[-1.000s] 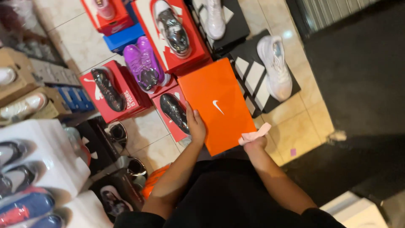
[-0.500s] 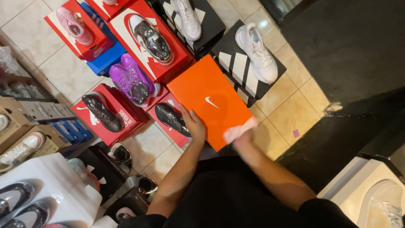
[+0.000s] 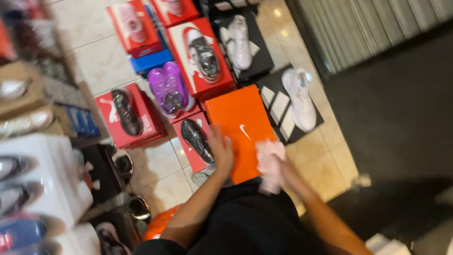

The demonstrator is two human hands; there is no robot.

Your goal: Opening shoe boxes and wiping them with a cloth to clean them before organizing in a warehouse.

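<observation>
Looking down over a tiled floor (image 3: 108, 66) crowded with shoe boxes, and both hands are on the orange box (image 3: 238, 125), which sits in front of the person with its lid face up. The left hand (image 3: 221, 150) lies flat on the box's near left edge, fingers spread and apart, seemingly steadying it rather than gripping. The right hand (image 3: 278, 163) is closed on a pale pink cloth (image 3: 270, 158) bunched at the box's near right corner, pressed to the lid as if wiping; the blur there makes the exact grip hard to read. Just left of the orange box, touching it, a dark shoe (image 3: 196, 138) rests on a red box. A purple pair (image 3: 168, 89) sits beyond that, and a white shoe (image 3: 300, 97) lies on a black striped box (image 3: 278, 111) to the right, each shoe set on top of its own box like a display.
</observation>
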